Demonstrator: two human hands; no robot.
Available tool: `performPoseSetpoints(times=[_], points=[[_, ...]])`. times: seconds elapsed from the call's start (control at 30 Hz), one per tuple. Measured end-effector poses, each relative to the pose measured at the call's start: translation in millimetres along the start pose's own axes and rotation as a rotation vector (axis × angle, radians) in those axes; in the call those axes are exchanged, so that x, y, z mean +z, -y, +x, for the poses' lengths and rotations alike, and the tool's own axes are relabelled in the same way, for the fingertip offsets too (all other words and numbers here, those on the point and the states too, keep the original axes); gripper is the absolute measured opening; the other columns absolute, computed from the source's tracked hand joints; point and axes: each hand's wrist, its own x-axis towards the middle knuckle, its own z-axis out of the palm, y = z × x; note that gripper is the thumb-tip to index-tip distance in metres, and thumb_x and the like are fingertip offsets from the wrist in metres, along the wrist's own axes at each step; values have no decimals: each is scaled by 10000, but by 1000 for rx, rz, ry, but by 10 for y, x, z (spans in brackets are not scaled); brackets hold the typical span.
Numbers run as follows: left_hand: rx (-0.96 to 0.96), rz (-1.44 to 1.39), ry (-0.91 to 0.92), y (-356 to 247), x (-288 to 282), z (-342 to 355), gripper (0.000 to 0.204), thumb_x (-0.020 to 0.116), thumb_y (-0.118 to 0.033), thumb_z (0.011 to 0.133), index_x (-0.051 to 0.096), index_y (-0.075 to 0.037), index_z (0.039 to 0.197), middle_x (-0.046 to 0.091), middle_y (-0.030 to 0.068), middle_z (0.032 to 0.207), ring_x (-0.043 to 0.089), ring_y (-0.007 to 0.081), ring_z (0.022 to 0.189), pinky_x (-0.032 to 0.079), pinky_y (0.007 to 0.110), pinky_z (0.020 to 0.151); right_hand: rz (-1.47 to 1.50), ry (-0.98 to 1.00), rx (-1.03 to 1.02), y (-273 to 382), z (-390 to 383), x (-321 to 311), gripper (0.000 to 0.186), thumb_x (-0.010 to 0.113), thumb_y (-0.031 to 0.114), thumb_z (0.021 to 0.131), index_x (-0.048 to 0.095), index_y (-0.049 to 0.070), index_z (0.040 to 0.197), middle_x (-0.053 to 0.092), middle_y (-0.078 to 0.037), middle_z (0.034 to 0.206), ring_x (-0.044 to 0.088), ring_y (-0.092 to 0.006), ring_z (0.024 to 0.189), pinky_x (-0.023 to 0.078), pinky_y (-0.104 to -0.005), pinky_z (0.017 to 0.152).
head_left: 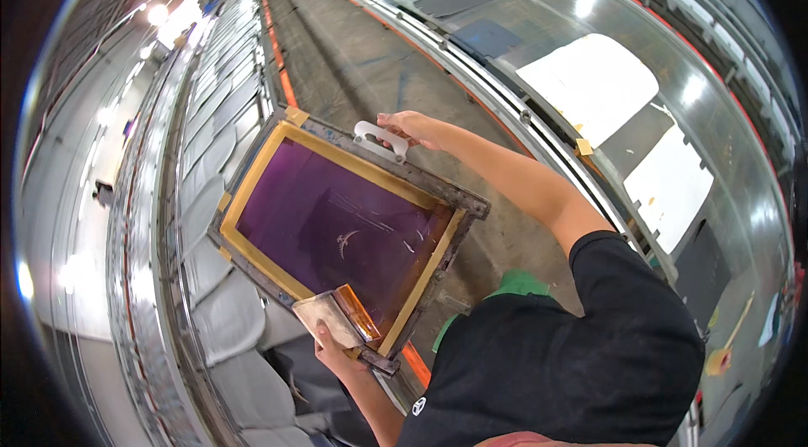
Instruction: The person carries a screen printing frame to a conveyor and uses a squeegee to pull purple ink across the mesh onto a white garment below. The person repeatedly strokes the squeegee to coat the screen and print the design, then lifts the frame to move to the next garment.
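A screen printing frame (461, 203) with a purple mesh and tan tape along its inner edges is tilted in front of me. My right hand (411, 130) is closed round the white handle (370, 146) on its far side. At the near left corner, my left hand (331, 353) grips a squeegee (326, 318) with a pale holder and an orange blade. The thumb lies on the holder; the other fingers are hidden below, so I cannot tell whether they also hold the frame. The squeegee overlaps the mesh corner. Pale marks show on the purple mesh (328, 228).
A long table (220, 312) with grey pieces laid in a row runs along the left. To the right, another long table (581, 5) bears white panels (593, 85) and dark ones. Between them lies a grey floor aisle (337, 43) with orange lines. A green item (518, 284) shows by my body.
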Motion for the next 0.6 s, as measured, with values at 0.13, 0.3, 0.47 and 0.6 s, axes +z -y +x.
performPoseSetpoints(times=[0.13,0.3,0.47,0.6], points=[[-19,111,154,201,736,985,552,714,-382,953,578,74,1235,686,166,1082,715,278,915,616,403,765,-84,-186,-49,201,515,-615,488,546,470,1046,664,59,1281,682,-75,1143,622,-172,959,504,-308,774],[-84,161,294,690,2014,2030,412,825,-338,873,684,17,1029,701,60,928,684,155,789,563,307,697,-123,-389,-182,235,1107,-1886,448,572,445,1035,675,49,1216,577,-1,857,512,-114,741,461,-297,669],[-130,316,429,1310,3756,2776,431,856,-354,839,722,10,1027,694,29,892,637,112,714,504,294,624,-104,-502,-192,456,1415,-3589,387,624,306,1018,606,66,1322,493,41,746,451,-74,653,390,-246,568],[-145,276,636,1528,5010,3121,489,830,-373,862,716,52,1077,693,29,907,630,106,768,504,286,689,-67,-638,-151,739,1257,-4406,324,642,273,989,640,128,1279,539,36,791,498,-95,674,453,-267,644]])
